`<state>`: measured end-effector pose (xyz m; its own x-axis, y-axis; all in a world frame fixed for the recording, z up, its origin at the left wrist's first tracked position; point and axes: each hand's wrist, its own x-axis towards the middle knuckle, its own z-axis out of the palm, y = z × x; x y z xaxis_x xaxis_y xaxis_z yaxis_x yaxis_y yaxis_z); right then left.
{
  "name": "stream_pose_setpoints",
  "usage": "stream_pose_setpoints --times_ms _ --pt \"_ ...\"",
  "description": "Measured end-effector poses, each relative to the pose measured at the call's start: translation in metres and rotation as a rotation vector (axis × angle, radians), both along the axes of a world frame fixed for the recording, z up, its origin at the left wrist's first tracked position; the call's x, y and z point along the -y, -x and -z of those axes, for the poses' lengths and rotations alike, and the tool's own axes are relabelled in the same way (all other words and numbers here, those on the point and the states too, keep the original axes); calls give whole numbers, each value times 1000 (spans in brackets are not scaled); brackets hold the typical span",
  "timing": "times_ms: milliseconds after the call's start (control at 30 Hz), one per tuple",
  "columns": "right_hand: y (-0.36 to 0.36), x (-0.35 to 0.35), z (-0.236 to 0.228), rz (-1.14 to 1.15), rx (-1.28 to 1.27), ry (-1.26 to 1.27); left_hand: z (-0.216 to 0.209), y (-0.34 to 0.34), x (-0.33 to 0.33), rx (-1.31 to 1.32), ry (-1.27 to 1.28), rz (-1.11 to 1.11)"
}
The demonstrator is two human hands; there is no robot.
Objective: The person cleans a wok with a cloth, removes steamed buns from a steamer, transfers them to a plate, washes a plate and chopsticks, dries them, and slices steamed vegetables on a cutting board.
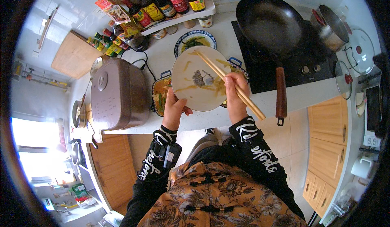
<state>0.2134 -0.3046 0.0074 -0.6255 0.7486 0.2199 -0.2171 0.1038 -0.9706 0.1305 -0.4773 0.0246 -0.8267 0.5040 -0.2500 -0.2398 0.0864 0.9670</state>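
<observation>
A shallow white plate (191,98) with a grey printed picture is held over the counter, streaked with bits of yellowish food. My left hand (174,109) grips its lower left rim, thumb on top. In my right hand (237,97) is a pair of wooden chopsticks (211,65), their far ends over the plate and their near ends sticking out past my wrist. That hand is right at the plate's right rim; whether it also supports the plate is hidden. Partly under the plate are a blue-handled dish of orange-brown food (161,89) and another blue-handled dish (237,63).
A blue-rimmed plate of greens (196,35) lies behind. To the left stands a brown rice cooker (118,93) with a black cord. A wok (270,23) rests on the black cooktop (298,78), its handle past the counter edge; a pot (331,28) is beyond. Sauce bottles (162,3) line a shelf.
</observation>
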Motion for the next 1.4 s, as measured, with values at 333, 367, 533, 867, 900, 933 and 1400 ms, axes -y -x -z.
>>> stream_pose_setpoints --times_ms 333,367,533,867,900,933,1400 --pt "-27 0 -1 -107 -88 145 -1 4 2 -30 -21 -16" --pt "-23 1 -2 -131 -68 126 -1 3 1 -22 -19 -12" --pt "-23 1 1 -173 -1 128 -3 2 1 -9 -19 -4" --pt "-59 -8 -15 -445 -53 -370 -6 8 5 -8 2 -16" --pt "-57 -8 -19 -477 -55 -394 -7 8 4 -3 10 -13" --pt "-55 -8 -22 -495 -55 -405 -8 8 4 2 20 -10" --pt "-40 22 -26 -423 -94 -225 -15 -6 -10 44 -2 73"
